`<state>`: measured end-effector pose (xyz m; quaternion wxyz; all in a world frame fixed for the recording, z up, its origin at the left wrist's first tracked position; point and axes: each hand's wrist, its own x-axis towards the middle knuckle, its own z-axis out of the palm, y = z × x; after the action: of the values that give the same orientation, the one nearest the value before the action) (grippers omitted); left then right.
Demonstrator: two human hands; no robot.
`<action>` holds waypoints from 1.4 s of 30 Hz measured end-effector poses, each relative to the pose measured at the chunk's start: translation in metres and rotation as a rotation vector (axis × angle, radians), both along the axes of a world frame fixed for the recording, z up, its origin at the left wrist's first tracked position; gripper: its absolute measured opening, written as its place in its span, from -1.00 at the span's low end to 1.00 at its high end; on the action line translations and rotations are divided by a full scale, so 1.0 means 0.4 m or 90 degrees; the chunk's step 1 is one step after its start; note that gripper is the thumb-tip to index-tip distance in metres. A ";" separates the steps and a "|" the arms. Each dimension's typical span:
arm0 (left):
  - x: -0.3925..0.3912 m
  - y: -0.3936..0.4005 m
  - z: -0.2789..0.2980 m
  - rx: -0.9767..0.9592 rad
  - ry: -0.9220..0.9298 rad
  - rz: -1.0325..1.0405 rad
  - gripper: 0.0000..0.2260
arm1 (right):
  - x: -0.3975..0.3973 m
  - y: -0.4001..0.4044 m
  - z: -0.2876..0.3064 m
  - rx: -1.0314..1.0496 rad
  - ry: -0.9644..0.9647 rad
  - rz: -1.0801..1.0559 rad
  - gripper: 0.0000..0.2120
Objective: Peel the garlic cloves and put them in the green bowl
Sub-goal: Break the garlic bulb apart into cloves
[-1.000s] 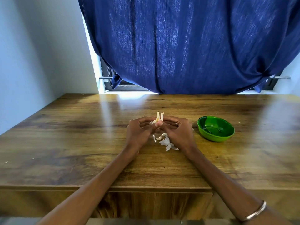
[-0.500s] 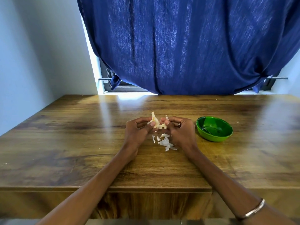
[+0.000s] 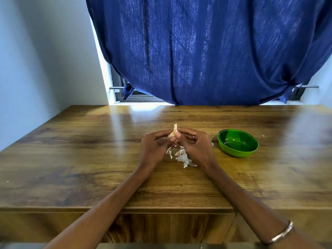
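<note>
Nearest the table edge, two forearms reach in over the wooden table (image 3: 71,159), the right wrist wearing a thin metal bangle (image 3: 282,233); they converge so both hands can work on one small thing at the centre. Just past the wrists lies a loose heap of papery white peels (image 3: 183,156), directly below the hands, which looks like where the skin falls as it comes away. Above it, the left hand (image 3: 154,146) and right hand (image 3: 195,144) meet fingertip to fingertip, fingers curled, both pinching a garlic clove (image 3: 174,131); the left seems to steady it while the right thumb picks at the skin, though the contact is too small to be sure. The clove stands roughly upright, its long axis near vertical, its tapered tip with a wisp of skin pointing up and away from the person. To the right and well apart sits the green bowl (image 3: 251,150), within easy reach for the drop; no clove shows in it. Beyond hangs a blue curtain (image 3: 206,51) over the window.
</note>
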<state>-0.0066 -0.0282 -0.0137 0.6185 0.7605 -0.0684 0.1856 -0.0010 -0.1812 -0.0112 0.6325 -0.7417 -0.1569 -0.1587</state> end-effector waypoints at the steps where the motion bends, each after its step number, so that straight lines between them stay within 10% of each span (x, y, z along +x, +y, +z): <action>1: -0.003 0.000 0.001 -0.005 -0.005 -0.009 -0.72 | 0.001 -0.001 0.000 0.003 -0.005 -0.006 -0.74; 42: -0.001 -0.001 -0.005 0.024 -0.007 0.060 -0.77 | 0.003 -0.005 -0.007 -0.132 -0.110 -0.106 -0.86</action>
<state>-0.0070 -0.0286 -0.0159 0.5941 0.7734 -0.0396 0.2177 0.0002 -0.1833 -0.0142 0.5212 -0.7971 -0.1647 -0.2567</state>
